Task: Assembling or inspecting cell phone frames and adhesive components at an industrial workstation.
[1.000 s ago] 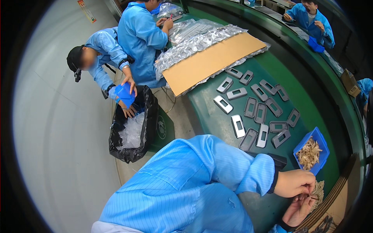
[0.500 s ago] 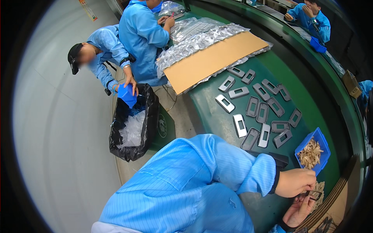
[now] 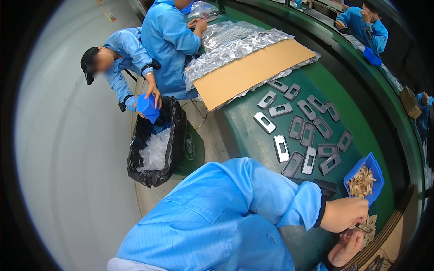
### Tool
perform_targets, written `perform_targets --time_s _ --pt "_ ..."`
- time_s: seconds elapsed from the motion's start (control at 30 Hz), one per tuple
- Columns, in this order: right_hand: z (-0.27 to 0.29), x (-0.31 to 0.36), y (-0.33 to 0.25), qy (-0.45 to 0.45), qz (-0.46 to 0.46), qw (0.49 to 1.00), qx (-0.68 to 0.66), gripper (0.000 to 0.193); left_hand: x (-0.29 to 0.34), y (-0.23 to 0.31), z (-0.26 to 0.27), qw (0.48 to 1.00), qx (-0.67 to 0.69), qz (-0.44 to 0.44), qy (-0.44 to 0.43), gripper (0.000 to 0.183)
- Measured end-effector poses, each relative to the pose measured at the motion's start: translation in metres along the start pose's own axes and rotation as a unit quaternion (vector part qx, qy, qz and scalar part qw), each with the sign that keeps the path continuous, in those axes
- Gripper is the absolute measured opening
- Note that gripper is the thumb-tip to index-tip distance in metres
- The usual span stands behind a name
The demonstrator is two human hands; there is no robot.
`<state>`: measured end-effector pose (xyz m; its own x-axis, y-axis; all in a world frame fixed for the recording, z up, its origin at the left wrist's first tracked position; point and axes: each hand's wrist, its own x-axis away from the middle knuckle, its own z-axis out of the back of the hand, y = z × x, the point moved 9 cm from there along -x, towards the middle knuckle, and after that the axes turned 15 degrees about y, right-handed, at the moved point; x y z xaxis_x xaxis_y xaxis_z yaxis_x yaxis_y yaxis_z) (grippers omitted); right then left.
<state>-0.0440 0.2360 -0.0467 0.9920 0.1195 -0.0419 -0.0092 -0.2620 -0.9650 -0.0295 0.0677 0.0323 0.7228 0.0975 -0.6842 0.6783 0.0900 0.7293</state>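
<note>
At the lower right my left hand (image 3: pixel 346 214) and my right hand (image 3: pixel 348 247) work close together, fingers closed. Between them they hold a thin dark frame-like part (image 3: pixel 357 226), mostly hidden by the fingers. Just beyond the hands lies a heap of tan strips (image 3: pixel 370 230). Farther on, a blue bin (image 3: pixel 377 174) full of pale tan scraps (image 3: pixel 361 181) stands near my left hand. Several grey plastic housings (image 3: pixel 307 134) with rectangular openings are spread over the green table (image 3: pixel 246 128). A dark block-like thing (image 3: pixel 326 187) sits by my left sleeve.
Bubble wrap (image 3: pixel 242 48) and a brown cardboard sheet (image 3: pixel 257 74) cover the far table. To the left, a co-worker holds a blue container (image 3: pixel 148 108) over a black-lined bin (image 3: pixel 178 135). Another co-worker sits beyond. Stacked brown sheet edges (image 3: pixel 392 228) border the right side.
My hands have drawn closer together, and the dark frame, plainly visible between them before, is now mostly covered. The whole view has shifted slightly.
</note>
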Motion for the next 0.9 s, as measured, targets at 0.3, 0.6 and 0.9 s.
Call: perform_targets --time_s 0.3,0.6,0.9 --pt "0.005 0.012 -0.028 0.079 0.215 0.943 0.241 0.024 0.011 0.035 -0.012 0.955 -0.175 -0.241 -0.013 0.021" --pt "-0.001 0.018 -0.033 0.206 0.186 0.959 0.052 0.021 -0.001 0.016 -0.016 0.966 -0.166 -0.175 -0.096 0.014" --pt "-0.048 0.027 -0.067 0.147 0.37 0.835 0.38 0.026 0.003 -0.018 -0.019 0.989 -0.095 -0.085 -0.074 0.016"
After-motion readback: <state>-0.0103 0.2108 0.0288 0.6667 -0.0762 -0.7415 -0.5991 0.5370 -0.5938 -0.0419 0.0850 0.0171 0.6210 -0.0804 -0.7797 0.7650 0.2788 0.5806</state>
